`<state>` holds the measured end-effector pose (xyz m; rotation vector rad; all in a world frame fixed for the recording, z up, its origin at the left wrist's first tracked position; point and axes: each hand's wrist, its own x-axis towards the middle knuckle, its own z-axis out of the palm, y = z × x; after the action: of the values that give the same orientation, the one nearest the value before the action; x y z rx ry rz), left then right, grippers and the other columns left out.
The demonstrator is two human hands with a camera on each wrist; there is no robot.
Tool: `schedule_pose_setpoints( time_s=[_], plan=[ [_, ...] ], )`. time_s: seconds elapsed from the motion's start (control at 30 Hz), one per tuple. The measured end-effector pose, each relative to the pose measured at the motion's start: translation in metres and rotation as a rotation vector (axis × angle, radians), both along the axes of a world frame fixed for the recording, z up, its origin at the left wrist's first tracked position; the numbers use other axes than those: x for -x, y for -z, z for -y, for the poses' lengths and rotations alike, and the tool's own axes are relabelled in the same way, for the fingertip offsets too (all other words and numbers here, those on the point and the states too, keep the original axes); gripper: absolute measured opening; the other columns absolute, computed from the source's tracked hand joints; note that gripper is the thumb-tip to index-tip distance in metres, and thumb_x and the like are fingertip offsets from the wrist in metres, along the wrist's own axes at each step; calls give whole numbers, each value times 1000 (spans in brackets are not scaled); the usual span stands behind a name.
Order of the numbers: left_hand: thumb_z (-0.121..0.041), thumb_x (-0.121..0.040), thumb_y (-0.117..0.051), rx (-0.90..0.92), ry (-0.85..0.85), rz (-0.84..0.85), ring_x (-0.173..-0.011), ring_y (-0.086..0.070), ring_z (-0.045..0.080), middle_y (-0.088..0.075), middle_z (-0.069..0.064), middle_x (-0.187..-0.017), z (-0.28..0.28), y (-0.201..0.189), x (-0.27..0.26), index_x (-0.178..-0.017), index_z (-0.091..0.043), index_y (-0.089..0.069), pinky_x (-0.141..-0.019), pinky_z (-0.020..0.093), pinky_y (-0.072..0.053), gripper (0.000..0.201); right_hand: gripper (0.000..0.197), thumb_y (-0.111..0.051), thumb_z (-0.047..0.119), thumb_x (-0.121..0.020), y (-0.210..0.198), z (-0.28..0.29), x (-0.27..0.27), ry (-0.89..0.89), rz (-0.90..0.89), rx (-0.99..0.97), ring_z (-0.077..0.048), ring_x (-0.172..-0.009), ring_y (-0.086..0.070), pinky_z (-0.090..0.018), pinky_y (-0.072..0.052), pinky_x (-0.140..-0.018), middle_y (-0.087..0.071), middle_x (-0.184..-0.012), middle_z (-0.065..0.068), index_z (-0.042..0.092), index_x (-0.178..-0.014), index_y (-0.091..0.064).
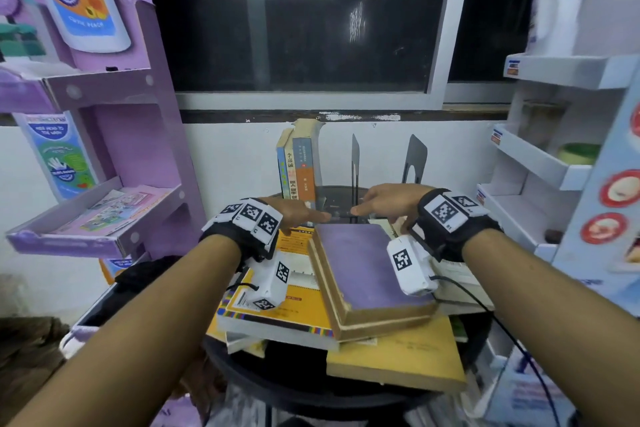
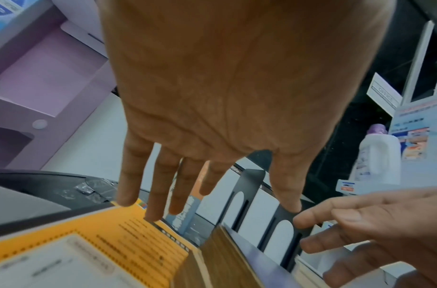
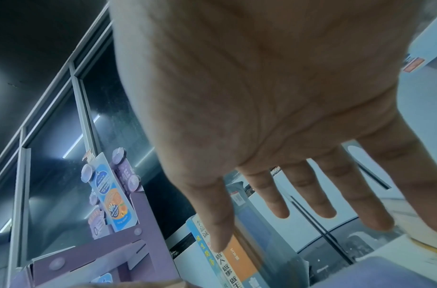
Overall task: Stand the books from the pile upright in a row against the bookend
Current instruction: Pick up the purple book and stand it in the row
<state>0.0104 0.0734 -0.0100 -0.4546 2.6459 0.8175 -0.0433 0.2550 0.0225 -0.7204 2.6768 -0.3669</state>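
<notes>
Hovering over the pile (image 1: pixel 332 291) — left hand (image 1: pixel 294 213) and right hand (image 1: pixel 391 201) both flat, fingers spread, gripping nothing. Purple book (image 1: pixel 363 270) tops the stack on the round table (image 1: pixel 346 388). Three books (image 1: pixel 298 166) stand upright left of the black bookend (image 1: pixel 355 163) — second bookend (image 1: pixel 415 159) further right.

Pile (image 1: pixel 346 305) of books lay flat, askew, at near side of round table; purple-covered book (image 1: pixel 367 270) on top, orange one (image 1: pixel 298 308) beneath at left. Three books (image 1: pixel 298 166) stood upright at far edge. Two black bookends (image 1: pixel 414 159) stood right of them, apart.
</notes>
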Motion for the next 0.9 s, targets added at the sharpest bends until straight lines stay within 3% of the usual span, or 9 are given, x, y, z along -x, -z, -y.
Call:
schedule_pose_setpoints(
  time_s=[0.17,0.23,0.3,0.37,0.5,0.63,0.73,0.83,0.9],
  plan=[
    [-54,-95,-43,-58,-41,48,-130,-47,32,-33,14,-153,-16,13,-7,-149,-10,-29,-83,30,-44,71,58,-49,46,-97,9,-11,-9,50,55,-6,-30,-113,-58,-35,-47,-88,-47,-139,-10,9,-141,-43],
    [-54,-95,-44,-48,-45,47,-126,-50,31,-33,13,-153,-21,18,-7,-148,-10,-30,-78,28,-46,71,59,-51,46,-96,14,-12,-9,54,70,-3,-25,-99,-58,-33,-47,-86,-49,-129,-9,8,-140,-43],
    [-57,-93,-45,-14,-35,46,-119,-54,28,-38,12,-149,-24,22,-7,-146,-10,-34,-72,25,-47,72,60,-52,48,-95,19,-13,-9,67,84,7,-19,-78,-54,-28,-45,-73,-46,-115,-4,8,-139,-44],
    [-63,-90,-46,37,-12,46,-114,-57,25,-49,11,-137,-24,25,-8,-140,-9,-42,-75,27,-47,74,60,-54,47,-94,23,-13,-7,85,87,18,-20,-76,-52,-28,-44,-70,-44,-113,-4,8,-138,-45],
    [-68,-87,-45,55,2,52,-115,-58,27,-56,12,-127,-22,27,-8,-132,-9,-51,-90,33,-48,74,60,-55,46,-94,26,-13,-4,105,95,44,-23,-89,-51,-36,-48,-86,-45,-121,-5,8,-139,-44],
    [-66,-86,-49,21,-19,4,-104,-60,29,-60,13,-111,-20,33,-2,-116,-6,-59,-97,40,-50,68,44,-54,42,-96,30,-13,-1,89,96,30,-19,-88,-47,-31,-45,-80,-28,-116,5,11,-127,-49],
    [-64,-82,-59,-43,-73,-36,-93,-60,27,-59,13,-100,-20,40,4,-101,-6,-59,-94,41,-54,60,45,-58,40,-94,30,-12,-3,96,101,59,-22,-84,-54,-28,-45,-67,-44,-113,-2,7,-123,-53],
    [-51,-85,-64,-81,-127,-72,-101,-65,32,-63,17,-104,-21,41,6,-110,2,-60,-91,44,-55,59,52,-66,38,-89,31,-11,-3,104,109,85,-26,-91,-57,-31,-48,-70,-54,-110,-8,4,-127,-55],
    [-43,-88,-64,-126,-144,-74,-93,-62,31,-62,18,-103,-22,40,6,-117,4,-58,-92,43,-54,56,56,-74,33,-83,33,-10,-1,119,117,98,-25,-90,-56,-32,-49,-71,-56,-97,-6,3,-127,-55]
  ],
)
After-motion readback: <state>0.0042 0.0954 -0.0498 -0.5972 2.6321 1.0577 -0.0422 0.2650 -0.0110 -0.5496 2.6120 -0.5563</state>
